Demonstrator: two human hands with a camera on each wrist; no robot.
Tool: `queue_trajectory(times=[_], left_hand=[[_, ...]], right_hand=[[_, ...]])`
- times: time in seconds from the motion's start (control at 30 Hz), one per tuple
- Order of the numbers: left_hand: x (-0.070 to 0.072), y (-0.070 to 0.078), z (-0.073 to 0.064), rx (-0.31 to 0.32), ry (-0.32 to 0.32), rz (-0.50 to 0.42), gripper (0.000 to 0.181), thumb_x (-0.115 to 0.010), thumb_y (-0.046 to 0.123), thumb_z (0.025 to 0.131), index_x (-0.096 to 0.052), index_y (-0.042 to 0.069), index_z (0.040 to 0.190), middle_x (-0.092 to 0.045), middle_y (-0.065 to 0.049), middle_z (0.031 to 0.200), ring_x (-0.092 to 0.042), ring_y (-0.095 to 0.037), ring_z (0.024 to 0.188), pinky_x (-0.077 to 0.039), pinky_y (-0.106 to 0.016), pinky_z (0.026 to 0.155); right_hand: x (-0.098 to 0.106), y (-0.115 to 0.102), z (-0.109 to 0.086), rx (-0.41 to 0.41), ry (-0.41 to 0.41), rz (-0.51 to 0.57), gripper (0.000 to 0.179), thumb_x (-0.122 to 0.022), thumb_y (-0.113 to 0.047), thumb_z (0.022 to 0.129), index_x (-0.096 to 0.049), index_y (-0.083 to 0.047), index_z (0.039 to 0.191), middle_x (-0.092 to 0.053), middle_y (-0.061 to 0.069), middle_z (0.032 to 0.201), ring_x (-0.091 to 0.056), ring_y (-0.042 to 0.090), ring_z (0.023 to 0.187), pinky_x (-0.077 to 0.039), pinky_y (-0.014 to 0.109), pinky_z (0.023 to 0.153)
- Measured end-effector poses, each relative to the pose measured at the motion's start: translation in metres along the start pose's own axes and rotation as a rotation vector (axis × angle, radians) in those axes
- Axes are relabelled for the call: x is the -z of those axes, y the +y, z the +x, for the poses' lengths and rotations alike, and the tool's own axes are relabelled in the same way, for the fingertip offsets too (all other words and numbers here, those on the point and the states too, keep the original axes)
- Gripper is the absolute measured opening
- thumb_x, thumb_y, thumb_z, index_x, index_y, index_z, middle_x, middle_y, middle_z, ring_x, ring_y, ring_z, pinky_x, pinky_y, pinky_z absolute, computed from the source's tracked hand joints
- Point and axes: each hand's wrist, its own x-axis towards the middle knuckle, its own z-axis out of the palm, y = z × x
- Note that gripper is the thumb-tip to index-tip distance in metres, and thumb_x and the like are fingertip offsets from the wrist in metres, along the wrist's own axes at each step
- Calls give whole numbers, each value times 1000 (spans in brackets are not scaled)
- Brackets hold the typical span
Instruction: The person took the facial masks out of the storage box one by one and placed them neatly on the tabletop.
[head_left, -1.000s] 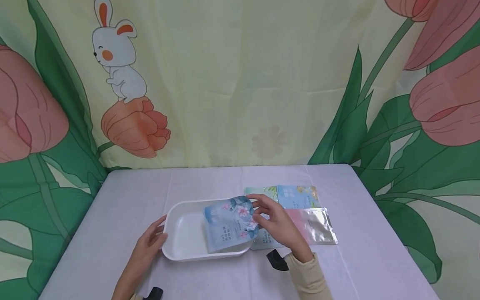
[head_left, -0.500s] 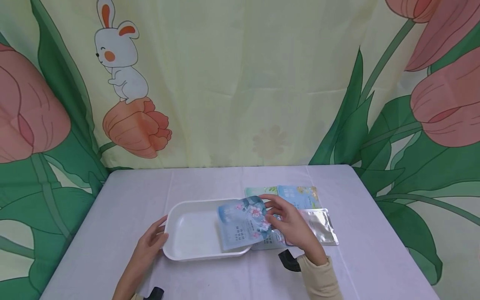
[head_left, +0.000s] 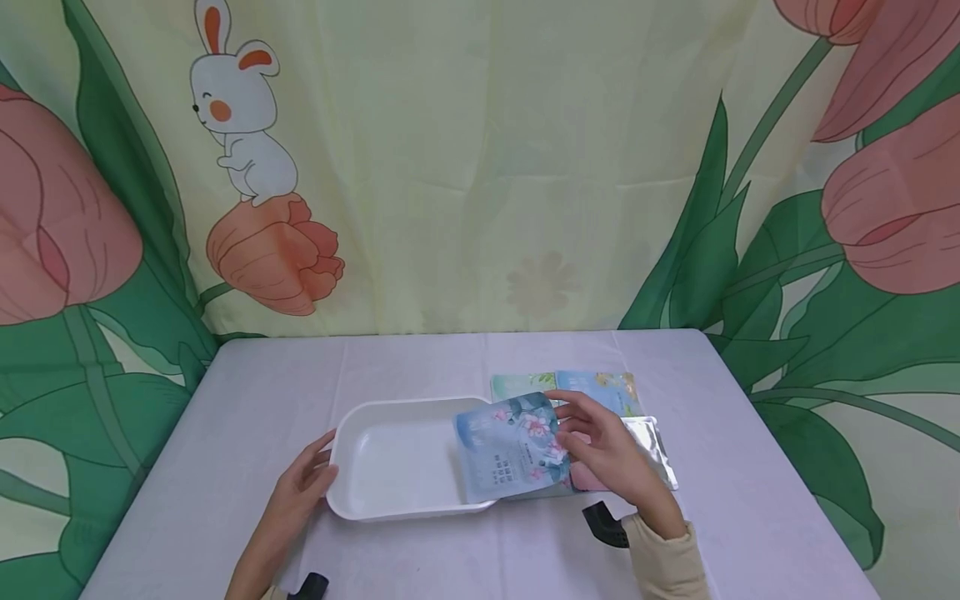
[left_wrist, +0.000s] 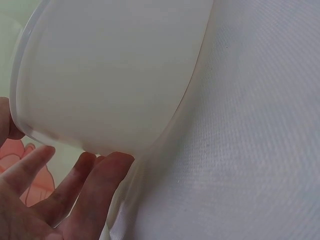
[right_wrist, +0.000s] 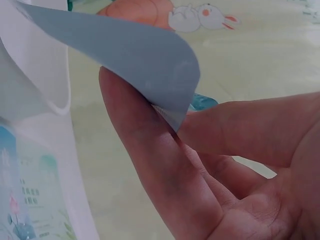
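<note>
A blue sheet mask packet (head_left: 510, 454) with pink flowers is raised and tilted over the right end of the white tray (head_left: 390, 458). My right hand (head_left: 611, 446) pinches its right edge between thumb and fingers; in the right wrist view the plain back of the packet (right_wrist: 130, 45) bends up from the fingers. At the tray's left end, my left hand (head_left: 296, 492) rests its fingertips against the outer wall. The left wrist view has these fingertips (left_wrist: 117, 162) touching the tray (left_wrist: 110, 75) just at its edge.
Several more packets lie on the white-covered table (head_left: 420, 575), right of the tray: a green one (head_left: 521, 384), a blue one (head_left: 600, 390) and a pink-silver one (head_left: 648, 437). Part of another shows beneath the raised packet. A printed curtain (head_left: 480, 167) hangs behind.
My right hand has carried the blue sheet mask packet rightward, from over the tray's middle to over its right end and the other packets. The left hand and tray stay in place.
</note>
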Motion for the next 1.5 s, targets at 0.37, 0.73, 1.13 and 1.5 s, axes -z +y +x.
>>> queue_trajectory(times=[0.37,0.73,1.13,1.5], left_hand=[[0,-2,1,1,0,-6,65,-62,45,96,-36,29,153,-49,-14,144,-54,-34,129,-58,-33,92],[0,0,2,-4,1,3,63,-60,43,98,-35,28,153,-48,-15,145,-53,-35,131,-56,-36,95],[-1,-2,2,-4,1,-4,65,-60,44,97,-34,27,154,-48,-15,144,-53,-35,130,-57,-34,94],[-1,1,1,-8,3,-5,64,-60,42,97,-35,27,153,-48,-14,144,-53,-35,130,-56,-34,95]], right_hand=[[20,3,-12,-52,9,61,51,-64,-2,94,-48,-9,142,-57,21,119,-65,15,99,-61,31,73],[33,6,-21,-72,35,51,52,-65,-2,94,-48,-9,143,-57,21,120,-64,15,102,-59,26,80],[42,12,-32,-154,49,44,55,-66,-6,94,-45,-8,144,-55,22,121,-64,14,101,-60,26,80],[47,20,-41,-203,63,55,56,-66,-8,94,-43,-6,145,-55,25,122,-65,13,98,-61,28,77]])
